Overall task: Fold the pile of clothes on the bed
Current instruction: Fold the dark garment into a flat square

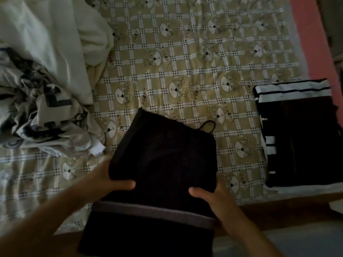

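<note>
A black garment (pixel 163 156) with a grey band across it lies at the near edge of the bed, its lower part hanging over the edge. My left hand (pixel 113 180) grips its left side, thumb on top and fingers underneath. My right hand (pixel 209 195) grips its right side the same way. A thin black cord loop sticks out at the garment's far right corner. At the left lies the unfolded pile: a black-and-white patterned cloth (pixel 37 115) and a pale white garment (pixel 52 43).
A folded black garment with white stripes (pixel 297 134) lies at the bed's right edge. The checked bear-print sheet (pixel 185 67) stretches flat between the pile and that garment. A wooden bed frame (pixel 278 210) runs along the near edge, with pink floor at far right.
</note>
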The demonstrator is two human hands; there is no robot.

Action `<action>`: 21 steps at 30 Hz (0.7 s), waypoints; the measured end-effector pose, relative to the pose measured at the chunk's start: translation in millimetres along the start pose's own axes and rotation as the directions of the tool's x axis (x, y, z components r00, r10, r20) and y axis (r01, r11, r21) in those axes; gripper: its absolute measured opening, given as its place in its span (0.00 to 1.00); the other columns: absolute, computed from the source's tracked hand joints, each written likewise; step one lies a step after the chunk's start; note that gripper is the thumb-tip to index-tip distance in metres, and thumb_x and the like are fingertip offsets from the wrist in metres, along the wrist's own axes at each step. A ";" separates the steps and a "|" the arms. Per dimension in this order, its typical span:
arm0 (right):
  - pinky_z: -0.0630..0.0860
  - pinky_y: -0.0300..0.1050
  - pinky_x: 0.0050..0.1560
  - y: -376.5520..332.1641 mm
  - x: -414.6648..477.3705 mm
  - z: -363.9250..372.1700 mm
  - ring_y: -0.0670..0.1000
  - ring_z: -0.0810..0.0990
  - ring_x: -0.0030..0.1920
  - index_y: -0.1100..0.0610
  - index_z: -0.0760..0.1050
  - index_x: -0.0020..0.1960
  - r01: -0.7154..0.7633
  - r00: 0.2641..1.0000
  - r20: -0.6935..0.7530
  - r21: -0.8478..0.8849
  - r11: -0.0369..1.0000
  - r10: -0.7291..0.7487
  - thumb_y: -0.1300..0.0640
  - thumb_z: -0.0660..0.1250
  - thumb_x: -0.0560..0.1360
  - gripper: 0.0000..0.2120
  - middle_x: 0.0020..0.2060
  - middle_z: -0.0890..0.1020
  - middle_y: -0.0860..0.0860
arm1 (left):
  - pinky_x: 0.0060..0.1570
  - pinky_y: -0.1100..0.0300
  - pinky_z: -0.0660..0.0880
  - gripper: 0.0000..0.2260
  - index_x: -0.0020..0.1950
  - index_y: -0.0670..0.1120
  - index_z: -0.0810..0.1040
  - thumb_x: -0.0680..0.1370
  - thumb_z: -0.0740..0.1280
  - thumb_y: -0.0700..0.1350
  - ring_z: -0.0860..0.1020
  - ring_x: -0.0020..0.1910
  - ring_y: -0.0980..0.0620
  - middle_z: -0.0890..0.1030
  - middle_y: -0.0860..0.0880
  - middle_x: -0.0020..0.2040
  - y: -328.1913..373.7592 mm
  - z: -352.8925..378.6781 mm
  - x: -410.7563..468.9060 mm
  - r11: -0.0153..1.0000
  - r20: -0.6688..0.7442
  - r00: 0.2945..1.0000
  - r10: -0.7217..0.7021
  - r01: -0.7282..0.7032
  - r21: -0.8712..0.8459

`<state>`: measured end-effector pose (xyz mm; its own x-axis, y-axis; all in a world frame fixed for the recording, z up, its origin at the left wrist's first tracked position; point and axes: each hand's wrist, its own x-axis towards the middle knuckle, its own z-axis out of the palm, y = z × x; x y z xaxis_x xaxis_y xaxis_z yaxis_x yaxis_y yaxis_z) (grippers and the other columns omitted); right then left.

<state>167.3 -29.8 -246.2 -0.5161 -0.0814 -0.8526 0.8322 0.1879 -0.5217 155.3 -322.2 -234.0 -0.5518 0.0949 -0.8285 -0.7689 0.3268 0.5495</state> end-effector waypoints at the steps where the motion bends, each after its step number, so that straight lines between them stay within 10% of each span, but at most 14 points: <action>1: 0.77 0.31 0.41 -3.3 -10.1 -5.9 0.41 0.83 0.49 0.42 0.74 0.58 0.002 0.999 0.048 -0.006 1.000 -0.002 0.57 0.79 0.68 0.24 0.49 0.85 0.40 | 0.43 0.68 0.79 0.34 0.54 0.56 0.76 0.52 0.85 0.55 0.82 0.45 0.64 0.86 0.60 0.46 -6.8 4.0 -20.3 0.996 -0.013 1.000 -0.012 0.011 -0.092; 6: 0.77 0.30 0.37 -25.7 -21.7 -36.9 0.41 0.85 0.44 0.45 0.78 0.55 0.065 0.996 0.064 -0.010 0.998 -0.064 0.54 0.77 0.61 0.23 0.45 0.86 0.41 | 0.55 0.50 0.79 0.35 0.58 0.53 0.80 0.53 0.84 0.55 0.84 0.54 0.51 0.86 0.51 0.54 -30.1 37.4 -54.3 0.952 -0.028 0.999 0.036 -0.043 -0.302; 10: 0.75 0.29 0.39 -29.4 30.4 -54.1 0.40 0.83 0.50 0.44 0.76 0.59 0.159 0.972 -0.145 -0.173 0.972 -0.185 0.53 0.73 0.74 0.16 0.50 0.82 0.39 | 0.57 0.50 0.79 0.27 0.63 0.50 0.77 0.67 0.81 0.50 0.82 0.58 0.48 0.85 0.50 0.56 -26.5 66.1 5.5 0.895 -0.076 0.996 -0.037 -0.001 -0.446; 16: 0.73 0.48 0.58 -12.9 94.3 -54.6 0.57 0.74 0.66 0.54 0.60 0.74 0.044 0.910 -0.321 -0.553 0.832 -0.262 0.51 0.68 0.78 0.29 0.67 0.73 0.52 | 0.61 0.53 0.73 0.29 0.73 0.47 0.67 0.76 0.71 0.55 0.74 0.65 0.51 0.76 0.49 0.65 -32.0 100.5 88.2 0.990 -0.493 0.859 0.134 -0.101 0.093; 18: 0.69 0.53 0.68 -12.6 89.1 -42.0 0.58 0.67 0.72 0.54 0.52 0.79 0.105 0.781 -0.326 -0.772 0.627 -0.533 0.50 0.68 0.77 0.38 0.73 0.65 0.56 | 0.71 0.46 0.65 0.35 0.77 0.46 0.59 0.75 0.71 0.53 0.65 0.72 0.46 0.67 0.45 0.73 -20.1 107.6 82.2 0.895 -0.618 0.682 0.392 -0.127 0.427; 21: 0.51 0.54 0.77 -15.2 86.7 -16.3 0.57 0.49 0.80 0.53 0.45 0.81 0.211 0.684 -0.082 -0.929 0.304 -0.725 0.43 0.60 0.80 0.37 0.80 0.51 0.56 | 0.77 0.42 0.53 0.38 0.81 0.45 0.52 0.78 0.66 0.56 0.49 0.81 0.44 0.52 0.44 0.81 0.8 104.5 86.4 0.555 -0.313 0.585 0.748 -0.292 0.779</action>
<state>106.5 -23.9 -311.8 -0.9730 -0.1116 -0.2022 -0.0443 0.9494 -0.3110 140.7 -215.6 -316.4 -0.9992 0.0055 -0.0402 -0.0137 0.8861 0.4632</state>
